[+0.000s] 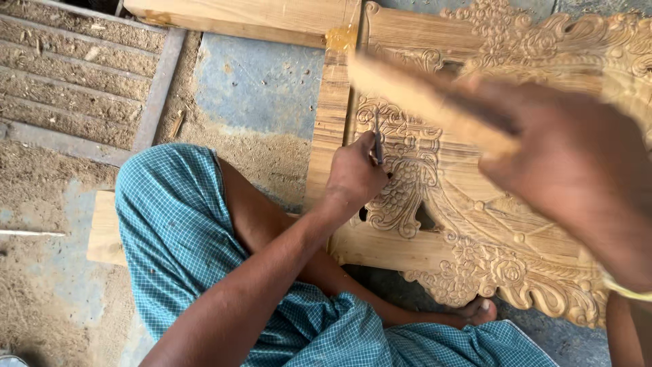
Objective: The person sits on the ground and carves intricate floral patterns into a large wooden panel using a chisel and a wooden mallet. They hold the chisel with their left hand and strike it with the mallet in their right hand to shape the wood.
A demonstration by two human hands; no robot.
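Left hand (354, 173) is wrapped tight around a slim metal chisel (377, 139), fingers curled shut on the shaft, with the blade end poking up out of the fist and resting against the carved wooden panel (475, 231). The hand itself sits right on the wood, heel down — my guess is that's for bracing, so the tip stays put in the groove of the scrollwork instead of skating off across the pattern. The wrist is bent a little and the forearm runs up from the lower left, crossing over the knee.

Right hand (577, 170) is raised close to the camera and badly motion-blurred. It's closed on a wooden mallet (421, 98), a plain pale stick shape, which angles up and left toward the top of the chisel. It's held high and loose-looking, which fits a tapping grip, though the blur means I can't tell exactly how the fingers sit.

The panel lies flat on the ground just in front of the person's crossed legs, with a bare foot (479, 312) tucked against its lower edge — probably pinning it. It has leafy scrolls and flower rosettes all over, with cut-out gaps between them. The person's blue checked cloth (176, 224) covers the lap. Sawdust (265, 153) is everywhere on the concrete floor, and there's a plain timber beam (244, 17) across the top.
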